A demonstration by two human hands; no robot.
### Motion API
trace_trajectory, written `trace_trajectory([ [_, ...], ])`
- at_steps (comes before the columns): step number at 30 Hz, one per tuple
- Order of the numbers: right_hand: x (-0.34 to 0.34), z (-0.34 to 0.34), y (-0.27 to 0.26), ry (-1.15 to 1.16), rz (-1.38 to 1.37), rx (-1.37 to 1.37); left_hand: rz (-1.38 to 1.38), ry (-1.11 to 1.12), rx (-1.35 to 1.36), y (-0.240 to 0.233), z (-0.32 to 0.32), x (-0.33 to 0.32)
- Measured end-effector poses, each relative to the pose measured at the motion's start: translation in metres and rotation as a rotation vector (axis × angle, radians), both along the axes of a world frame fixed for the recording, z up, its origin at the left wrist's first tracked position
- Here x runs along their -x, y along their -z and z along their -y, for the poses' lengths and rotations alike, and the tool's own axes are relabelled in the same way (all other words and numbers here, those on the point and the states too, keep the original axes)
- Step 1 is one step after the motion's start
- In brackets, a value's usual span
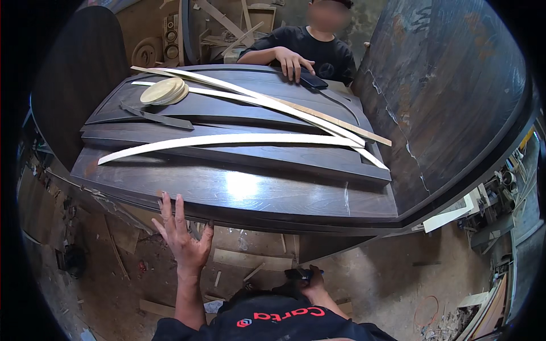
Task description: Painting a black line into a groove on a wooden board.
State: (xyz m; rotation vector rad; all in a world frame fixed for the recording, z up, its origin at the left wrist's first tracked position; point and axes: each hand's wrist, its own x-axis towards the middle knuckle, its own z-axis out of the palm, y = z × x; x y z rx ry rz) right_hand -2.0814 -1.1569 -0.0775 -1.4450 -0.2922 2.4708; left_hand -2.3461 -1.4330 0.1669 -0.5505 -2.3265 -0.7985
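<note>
My left hand (187, 238) reaches up to the near edge of a dark wood panel (298, 198), fingers spread, holding nothing. Low by my body, my right hand (313, 283) is closed around a dark handheld object (300, 274), too unclear to name. A curved pale wood strip (230, 139) lies across the dark panels, with more long pale strips (264, 100) crossing behind it. Several thin wooden discs (164, 91) are piled at the left, partly over one strip. Near them rests a dark narrow strip (160, 118).
Across the panels a person (298, 47) rests a hand by a black phone (313, 79). Tall dark panels rise at the left (81, 81) and right (443, 98). Wood scraps (251, 258) litter the floor; boards (486, 311) lean at lower right.
</note>
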Motion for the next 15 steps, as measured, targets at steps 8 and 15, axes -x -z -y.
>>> trace_trajectory([
  [8,0.006,0.000,0.001,-0.019,0.008,0.030,0.004,-0.012,0.009,0.001,0.000,-0.001],
  [15,0.006,-0.003,0.040,-0.013,0.026,-0.018,0.007,-0.006,0.003,0.000,-0.003,0.000],
])
